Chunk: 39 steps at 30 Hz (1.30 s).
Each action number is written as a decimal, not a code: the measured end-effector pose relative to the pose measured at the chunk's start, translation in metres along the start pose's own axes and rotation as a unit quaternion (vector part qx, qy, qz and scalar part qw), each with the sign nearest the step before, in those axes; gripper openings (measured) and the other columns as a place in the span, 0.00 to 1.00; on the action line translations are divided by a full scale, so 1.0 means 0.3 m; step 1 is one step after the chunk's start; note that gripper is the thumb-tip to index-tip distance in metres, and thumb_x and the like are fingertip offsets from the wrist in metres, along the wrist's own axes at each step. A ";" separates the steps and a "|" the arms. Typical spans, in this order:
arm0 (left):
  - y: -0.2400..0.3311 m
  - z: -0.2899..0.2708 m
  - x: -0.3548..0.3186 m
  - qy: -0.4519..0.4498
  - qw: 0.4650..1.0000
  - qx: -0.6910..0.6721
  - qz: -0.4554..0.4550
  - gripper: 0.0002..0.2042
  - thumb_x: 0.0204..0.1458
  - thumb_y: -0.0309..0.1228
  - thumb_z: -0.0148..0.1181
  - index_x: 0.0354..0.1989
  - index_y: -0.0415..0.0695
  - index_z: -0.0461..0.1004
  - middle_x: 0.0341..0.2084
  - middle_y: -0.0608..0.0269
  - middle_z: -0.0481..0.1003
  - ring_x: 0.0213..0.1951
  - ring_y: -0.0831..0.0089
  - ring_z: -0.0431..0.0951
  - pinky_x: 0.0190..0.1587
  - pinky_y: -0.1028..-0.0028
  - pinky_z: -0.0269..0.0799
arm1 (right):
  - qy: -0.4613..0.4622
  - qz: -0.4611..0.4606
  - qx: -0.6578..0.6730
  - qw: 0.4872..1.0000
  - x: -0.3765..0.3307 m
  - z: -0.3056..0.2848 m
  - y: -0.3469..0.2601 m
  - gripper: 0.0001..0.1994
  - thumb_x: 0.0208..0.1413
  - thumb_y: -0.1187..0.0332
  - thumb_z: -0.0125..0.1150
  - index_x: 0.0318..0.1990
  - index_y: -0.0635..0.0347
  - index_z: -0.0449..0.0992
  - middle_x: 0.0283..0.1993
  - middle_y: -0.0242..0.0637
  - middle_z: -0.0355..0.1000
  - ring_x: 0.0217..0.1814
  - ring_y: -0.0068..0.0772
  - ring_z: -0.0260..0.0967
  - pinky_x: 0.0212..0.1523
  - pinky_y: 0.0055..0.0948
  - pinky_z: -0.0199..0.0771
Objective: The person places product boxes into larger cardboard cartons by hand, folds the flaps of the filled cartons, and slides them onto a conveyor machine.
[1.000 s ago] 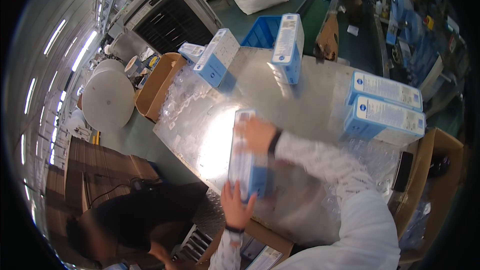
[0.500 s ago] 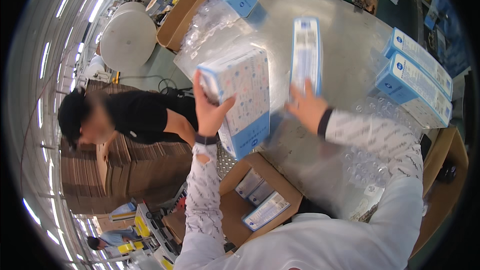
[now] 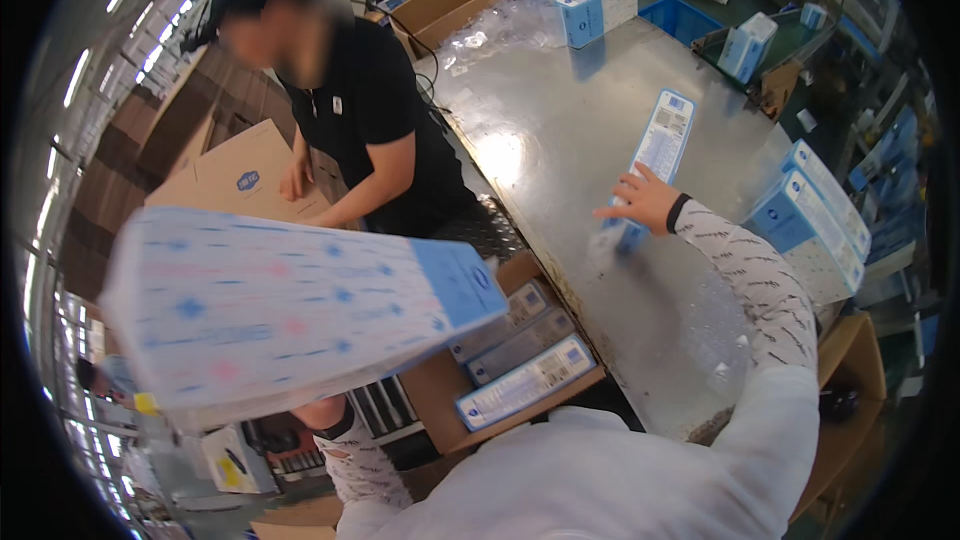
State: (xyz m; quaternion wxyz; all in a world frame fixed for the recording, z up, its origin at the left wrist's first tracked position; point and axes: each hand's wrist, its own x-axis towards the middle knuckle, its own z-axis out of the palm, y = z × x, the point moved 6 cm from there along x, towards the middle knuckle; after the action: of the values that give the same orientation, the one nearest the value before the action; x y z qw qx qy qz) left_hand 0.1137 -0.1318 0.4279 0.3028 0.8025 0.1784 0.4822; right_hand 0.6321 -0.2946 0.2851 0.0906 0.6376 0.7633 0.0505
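While left hand, hidden, lifts big box [image 3: 290,310], right hand [image 3: 640,202] w/ fingers spread presses slim box [image 3: 652,165] on table [image 3: 540,130].

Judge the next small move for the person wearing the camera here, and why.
Probably lower the big blue-and-white box held up by the left hand into the open carton just below it, which already holds similar boxes; the right hand only rests on another box on the table.
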 end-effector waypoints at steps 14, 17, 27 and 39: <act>-0.082 0.382 -0.136 -0.155 0.988 -0.023 0.003 0.47 0.32 0.28 0.73 0.65 0.49 0.51 0.50 0.40 0.60 0.52 0.45 0.62 0.52 0.58 0.61 | 0.710 0.271 0.629 0.163 -0.476 -0.166 -0.001 0.31 0.59 0.47 0.45 0.63 0.58 0.58 0.64 0.39 0.60 0.64 0.43 0.57 0.62 0.42 0.58; -0.206 0.627 -0.285 -0.344 0.930 0.125 -0.027 0.43 0.27 0.27 0.69 0.61 0.53 0.61 0.47 0.44 0.62 0.48 0.47 0.63 0.51 0.57 0.58 | 0.676 0.205 0.683 0.185 -0.423 -0.187 -0.110 0.28 0.55 0.52 0.50 0.60 0.57 0.61 0.63 0.40 0.60 0.63 0.43 0.57 0.61 0.41 0.58; -0.406 0.982 -0.647 -0.421 0.870 0.255 -0.008 0.26 0.35 0.26 0.58 0.49 0.43 0.69 0.49 0.37 0.65 0.52 0.42 0.63 0.53 0.53 0.59 | 0.336 -0.134 0.397 0.843 0.290 -0.482 -0.773 0.26 0.33 0.69 0.65 0.47 0.48 0.75 0.60 0.42 0.60 0.62 0.53 0.54 0.59 0.45 0.58; -0.486 0.792 -0.618 -0.525 0.772 0.351 -0.076 0.43 0.38 0.60 0.60 0.65 0.55 0.56 0.67 0.41 0.37 0.68 0.42 0.30 0.61 0.35 0.23 | 0.157 0.596 0.241 0.750 -0.532 0.446 -0.007 0.22 0.48 0.60 0.57 0.51 0.57 0.70 0.56 0.50 0.64 0.59 0.53 0.58 0.59 0.45 0.58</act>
State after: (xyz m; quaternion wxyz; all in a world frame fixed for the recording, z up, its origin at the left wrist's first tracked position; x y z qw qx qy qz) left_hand 0.2367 -0.2038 0.1251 0.0825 0.9652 0.2089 -0.1343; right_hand 0.6844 -0.4570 0.1656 -0.2359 0.9468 0.2188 0.0081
